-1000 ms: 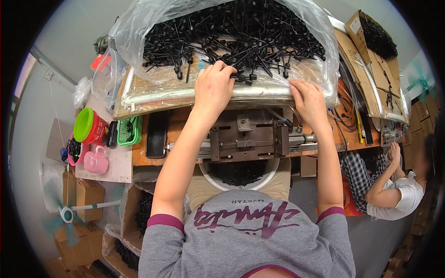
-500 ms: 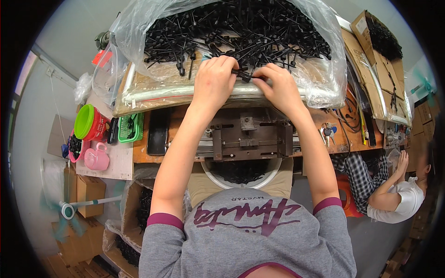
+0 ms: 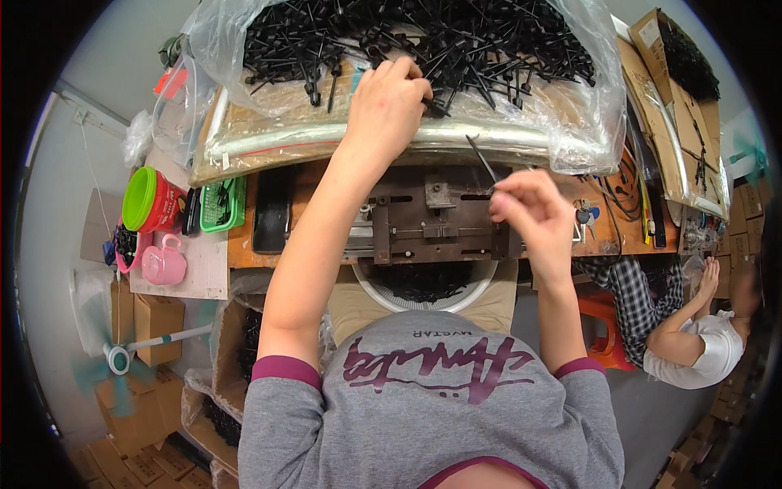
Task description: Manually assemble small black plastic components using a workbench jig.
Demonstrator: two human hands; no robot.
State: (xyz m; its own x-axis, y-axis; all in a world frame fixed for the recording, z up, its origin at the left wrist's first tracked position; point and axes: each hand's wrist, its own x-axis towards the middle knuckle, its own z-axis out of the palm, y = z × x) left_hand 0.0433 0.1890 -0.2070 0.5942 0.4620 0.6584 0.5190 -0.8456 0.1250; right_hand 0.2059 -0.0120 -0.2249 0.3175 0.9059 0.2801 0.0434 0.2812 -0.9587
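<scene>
My right hand (image 3: 533, 210) pinches the end of a thin black plastic strip (image 3: 481, 156), like a cable tie, over the right side of a dark metal fixture (image 3: 440, 220). The strip points up and to the left. My left hand (image 3: 387, 110) is curled at the near edge of a heap of black plastic pieces (image 3: 423, 37) with thin stems and knobbed ends. A few such pieces (image 3: 437, 106) stick out from under its fingers; the fingertips are partly hidden. The heap lies in a plastic-lined cardboard tray (image 3: 277, 147).
Below the fixture is a white-rimmed basket (image 3: 366, 292) holding black pieces. To the left are a green basket (image 3: 235, 216), a red bucket (image 3: 167, 208) and a pink mug (image 3: 165, 262). Keys (image 3: 585, 215) and cables lie right. A seated person (image 3: 692, 346) works at far right.
My right hand has moved away from the heap, down and to the right, with a black strip in its fingers. My left hand has shifted slightly farther in over the tray.
</scene>
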